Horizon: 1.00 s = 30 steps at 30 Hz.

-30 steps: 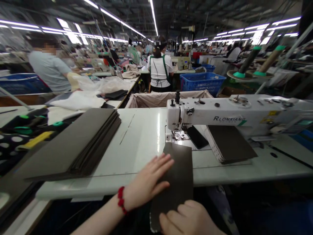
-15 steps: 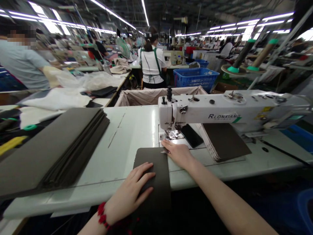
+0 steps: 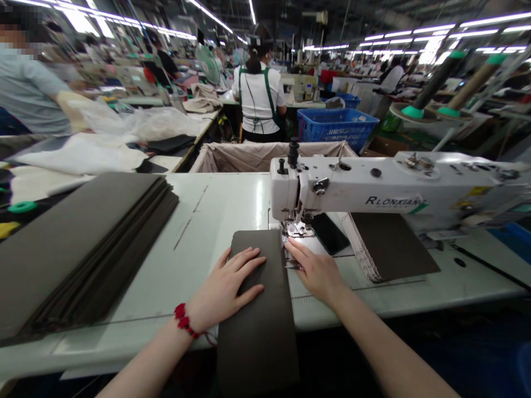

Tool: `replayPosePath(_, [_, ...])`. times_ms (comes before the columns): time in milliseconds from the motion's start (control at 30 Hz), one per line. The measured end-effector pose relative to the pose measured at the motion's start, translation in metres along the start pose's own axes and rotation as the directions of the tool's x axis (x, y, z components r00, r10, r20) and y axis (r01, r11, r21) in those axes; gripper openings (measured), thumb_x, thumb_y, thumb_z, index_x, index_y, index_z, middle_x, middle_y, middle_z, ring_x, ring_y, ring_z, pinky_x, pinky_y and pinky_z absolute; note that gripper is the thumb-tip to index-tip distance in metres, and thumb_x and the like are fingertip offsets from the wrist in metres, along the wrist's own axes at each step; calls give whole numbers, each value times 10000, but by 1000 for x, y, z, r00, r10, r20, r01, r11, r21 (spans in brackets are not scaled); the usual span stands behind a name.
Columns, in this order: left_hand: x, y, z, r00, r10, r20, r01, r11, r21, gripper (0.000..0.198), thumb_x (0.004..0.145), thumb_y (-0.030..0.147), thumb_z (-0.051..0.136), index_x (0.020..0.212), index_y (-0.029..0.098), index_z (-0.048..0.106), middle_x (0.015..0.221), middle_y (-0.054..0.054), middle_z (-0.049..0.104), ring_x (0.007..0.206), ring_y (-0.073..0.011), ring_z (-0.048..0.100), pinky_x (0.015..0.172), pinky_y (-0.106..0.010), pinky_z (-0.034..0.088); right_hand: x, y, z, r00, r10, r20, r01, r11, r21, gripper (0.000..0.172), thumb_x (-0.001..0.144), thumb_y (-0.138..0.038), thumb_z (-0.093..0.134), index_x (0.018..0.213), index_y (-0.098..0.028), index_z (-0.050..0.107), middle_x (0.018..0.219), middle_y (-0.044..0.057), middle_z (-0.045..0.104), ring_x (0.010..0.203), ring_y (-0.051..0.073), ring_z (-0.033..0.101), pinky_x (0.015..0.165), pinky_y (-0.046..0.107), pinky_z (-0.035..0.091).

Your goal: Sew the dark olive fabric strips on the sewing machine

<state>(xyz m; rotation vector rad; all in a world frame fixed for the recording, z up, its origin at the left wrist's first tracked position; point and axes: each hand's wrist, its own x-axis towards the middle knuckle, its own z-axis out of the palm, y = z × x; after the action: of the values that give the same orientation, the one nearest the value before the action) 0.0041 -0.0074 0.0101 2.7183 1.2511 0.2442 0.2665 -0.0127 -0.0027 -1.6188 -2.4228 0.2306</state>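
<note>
Plainly, the left hand (image 3: 232, 284) lies spread on a dark grey-brown fabric panel (image 3: 263, 337), palm down, its fingers fanned across the panel's left half and pointing right. The panel runs under and past that hand: its far end rests on the pale tabletop (image 3: 215, 221), just left of the presser foot (image 3: 287, 228), and its near end reaches beyond the table's near edge. A red beaded bracelet (image 3: 186, 320) circles the left wrist.

Right of the panel, the right hand (image 3: 317, 273) reaches its fingertips to the panel's far right edge, close by the presser foot; whether they touch the cloth, I cannot tell. Pointed metal blades (image 3: 293, 265) stick out beneath its fingers, but the grip is hidden.

Beyond that hand, a black phone (image 3: 331, 233) lies under the Rlonxiang sewing machine (image 3: 352, 185), with a folded fabric stack (image 3: 394, 243) farther right. A larger pile of panels (image 3: 83, 243) fills the left.
</note>
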Motion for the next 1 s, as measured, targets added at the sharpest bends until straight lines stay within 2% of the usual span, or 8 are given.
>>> replayPosePath(267, [3, 6, 2, 999, 13, 40, -12, 1000, -10, 537, 961, 459, 433, 1465, 303, 336, 1545, -21, 301, 1420, -241, 271, 1177, -499, 72, 1, 2, 0, 999, -42, 17, 41, 999, 31, 603, 902, -204, 443, 1471, -353, 310, 1529, -88, 323, 1141, 187, 579, 925, 339, 483])
replayPosePath(467, [2, 6, 1, 999, 18, 34, -17, 999, -46, 560, 945, 458, 473, 1468, 317, 333, 1526, -30, 342, 1402, -265, 303, 1159, -509, 77, 1, 3, 1, 999, -33, 25, 32, 999, 43, 575, 908, -204, 429, 1459, -342, 342, 1521, -70, 348, 1143, 179, 579, 921, 334, 485])
replayPosePath(1000, [3, 5, 1, 1000, 18, 19, -17, 996, -90, 525, 940, 422, 497, 1442, 320, 384, 1499, -30, 389, 1389, -265, 329, 1169, -513, 76, 3, 2, 0, 999, -22, 45, 20, 999, 28, 565, 917, -212, 432, 1460, -340, 344, 1523, -48, 351, 1093, 181, 607, 895, 333, 495])
